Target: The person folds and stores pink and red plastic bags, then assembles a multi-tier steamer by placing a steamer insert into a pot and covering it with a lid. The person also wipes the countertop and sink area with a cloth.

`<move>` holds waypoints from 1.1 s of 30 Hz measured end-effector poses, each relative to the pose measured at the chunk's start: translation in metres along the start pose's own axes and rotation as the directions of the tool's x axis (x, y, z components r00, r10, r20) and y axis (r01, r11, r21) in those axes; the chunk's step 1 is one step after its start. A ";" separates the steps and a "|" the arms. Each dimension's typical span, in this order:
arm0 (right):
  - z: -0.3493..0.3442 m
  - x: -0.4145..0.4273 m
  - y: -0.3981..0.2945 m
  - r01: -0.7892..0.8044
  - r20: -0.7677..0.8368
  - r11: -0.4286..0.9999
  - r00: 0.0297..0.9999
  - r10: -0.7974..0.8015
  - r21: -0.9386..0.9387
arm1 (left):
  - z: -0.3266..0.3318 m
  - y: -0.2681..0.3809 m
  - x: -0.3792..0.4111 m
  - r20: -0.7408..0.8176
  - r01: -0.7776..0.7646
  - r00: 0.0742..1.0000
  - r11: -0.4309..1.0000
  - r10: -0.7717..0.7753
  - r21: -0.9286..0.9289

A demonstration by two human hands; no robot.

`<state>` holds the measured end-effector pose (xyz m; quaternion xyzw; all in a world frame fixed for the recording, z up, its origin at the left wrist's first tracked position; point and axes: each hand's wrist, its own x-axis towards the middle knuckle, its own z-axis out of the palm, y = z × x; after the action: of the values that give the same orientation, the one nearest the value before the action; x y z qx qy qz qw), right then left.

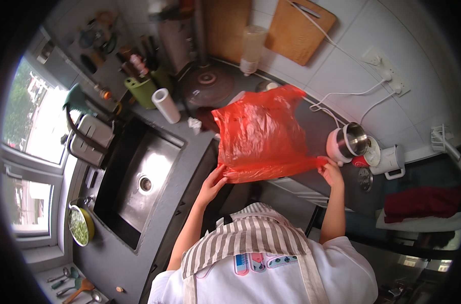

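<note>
A red plastic bag point(261, 133) is stretched out between my two hands above the corner of the grey counter. My left hand point(214, 183) pinches its near left corner. At the near right corner, my right hand point(331, 173) grips the bag between thumb and fingers. Its handle end points away from me, towards the tiled wall. What lies under the bag is mostly hidden; a dark red item point(207, 118) shows at its left edge. Near my right hand stands a pink electric pot point(337, 146) with a steel inner bowl.
To the left is a sink point(154, 182), with a yellow bowl of chopped greens point(81, 225) beside it. Behind the bag stand a paper roll point(166, 105), a green knife block point(140, 91) and a glass lid point(207, 89). White cords point(344, 94) run to wall sockets.
</note>
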<state>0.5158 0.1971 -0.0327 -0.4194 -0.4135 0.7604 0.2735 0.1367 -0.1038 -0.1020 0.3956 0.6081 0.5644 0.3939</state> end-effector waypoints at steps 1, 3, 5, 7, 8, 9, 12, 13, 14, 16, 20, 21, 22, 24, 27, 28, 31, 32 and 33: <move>-0.022 0.007 0.004 -0.006 -0.033 0.999 0.999 0.007 0.049 | 0.016 -0.017 0.023 0.023 -0.002 1.000 0.999 0.003 -0.035; -0.066 0.021 0.013 -0.048 -0.100 0.998 0.994 0.052 0.041 | 0.044 -0.025 0.060 0.062 0.182 0.983 0.966 -0.174 -0.185; -0.088 0.036 0.015 -0.127 -0.078 0.991 0.989 0.125 -0.030 | 0.068 -0.027 0.085 0.034 0.237 0.971 0.934 -0.237 -0.267; -0.099 0.048 0.024 -0.137 -0.027 0.990 0.990 0.136 -0.042 | 0.070 -0.030 0.097 0.025 0.308 0.951 0.927 -0.310 -0.212; -0.099 0.052 0.029 -0.148 -0.019 0.988 0.989 0.147 -0.053 | 0.068 -0.031 0.101 0.034 0.337 0.941 0.927 -0.336 -0.168; -0.099 0.056 0.028 -0.157 -0.005 0.985 0.988 0.157 -0.073 | 0.064 -0.031 0.103 0.035 0.359 0.933 0.925 -0.357 -0.129; -0.086 0.059 0.002 -0.507 -0.175 0.733 0.857 0.485 -0.453 | 0.044 -0.015 0.114 -0.087 0.311 0.950 0.909 -0.298 0.277; -0.089 0.063 0.002 -0.526 -0.254 0.580 0.836 0.486 -0.622 | 0.038 0.007 0.123 -0.159 0.262 0.965 0.783 -0.208 0.564; -0.103 0.072 0.009 -0.430 -0.283 0.397 0.882 0.377 -0.811 | 0.023 -0.016 0.138 -0.152 0.023 0.984 0.786 0.090 0.618; -0.119 0.088 0.020 -0.254 -0.242 0.388 0.967 0.081 -0.886 | 0.051 0.038 0.189 -0.273 0.000 0.915 0.678 0.296 0.735; -0.025 0.140 -0.032 -0.283 -0.367 0.919 0.914 0.171 -0.275 | 0.062 0.033 0.281 -0.320 0.229 0.947 0.629 0.033 0.743; -0.023 0.155 -0.031 -0.302 -0.404 0.931 0.892 0.200 -0.206 | 0.074 0.033 0.302 -0.301 0.324 0.944 0.567 -0.137 0.757; -0.028 0.171 -0.027 -0.276 -0.399 0.954 0.893 0.209 -0.118 | 0.078 0.028 0.323 -0.200 0.357 0.923 0.536 -0.329 0.765; -0.039 0.203 -0.015 -0.215 -0.369 0.975 0.903 0.221 0.059 | 0.070 0.008 0.351 0.003 0.285 0.876 0.523 -0.482 0.803; -0.040 0.219 -0.026 0.010 -0.318 0.998 0.948 -0.031 -0.067 | 0.049 -0.003 0.363 0.184 0.197 0.878 0.686 -0.441 0.701; -0.028 0.215 -0.040 0.062 -0.332 0.997 0.942 -0.043 0.047 | 0.044 0.002 0.355 0.161 0.303 0.876 0.778 -0.455 0.550; -0.020 0.194 -0.097 0.264 -0.208 0.868 0.959 -0.191 0.421 | 0.030 0.040 0.331 0.038 0.376 0.927 0.922 -0.374 -0.095; -0.032 0.195 -0.113 0.371 -0.220 0.766 0.929 -0.299 0.525 | 0.026 0.058 0.327 -0.075 0.314 0.945 0.948 -0.318 -0.061; -0.012 0.177 -0.142 0.336 -0.180 0.756 0.942 -0.285 0.562 | 0.013 0.079 0.316 -0.172 0.237 0.955 0.971 -0.241 -0.041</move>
<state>0.4477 0.4093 0.0121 -0.2715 -0.2111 0.7763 0.5284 0.0322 0.1973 -0.0338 0.2640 0.6783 0.5513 0.4078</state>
